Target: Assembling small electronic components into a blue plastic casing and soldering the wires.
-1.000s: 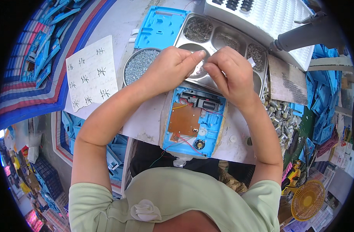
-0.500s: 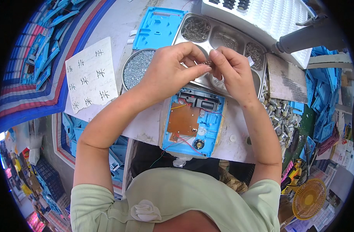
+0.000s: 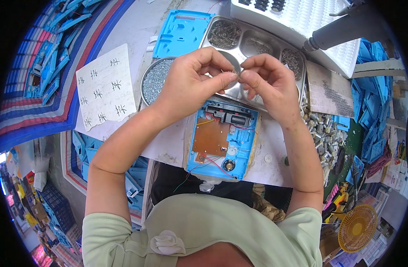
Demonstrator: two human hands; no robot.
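Wearing a pale green top [image 3: 230, 213] w/ a white fabric rose [image 3: 167, 244], person has both bare arms fwd, elbows bent. On the white worktop [image 3: 275, 164], close in: blue casing [image 3: 241, 153], open side up, w/ brown circuit board [image 3: 210, 138], black part [image 3: 234, 118] nr its far end, round dark disc [image 3: 229, 165] nr its close end, plus thin wires, some trailing past the edge.

Just beyond the casing, L hand [image 3: 195, 80] & R hand [image 3: 273, 84] come nearly tip to tip over the steel tray [image 3: 236, 92]. L thumb & index pinch a tiny metallic bit [image 3: 230, 71], too small to ID; R thumb & index are right beside it, can't tell if they grip it too. R's other fingers curl loosely.

L of the tray: round pan [image 3: 142, 91] of small silvery pcs, then paper sheet [image 3: 108, 95] w/ handwritten chars. R: heap of metal parts [image 3: 322, 138], cardboard pc [image 3: 333, 91] w/ dark marks. Tray's far compartments hold small metal pcs. Farther back: blue panel [image 3: 181, 33] at tray's L end, white foam tray [image 3: 310, 26] w/ a few black items at top, behind the steel one.
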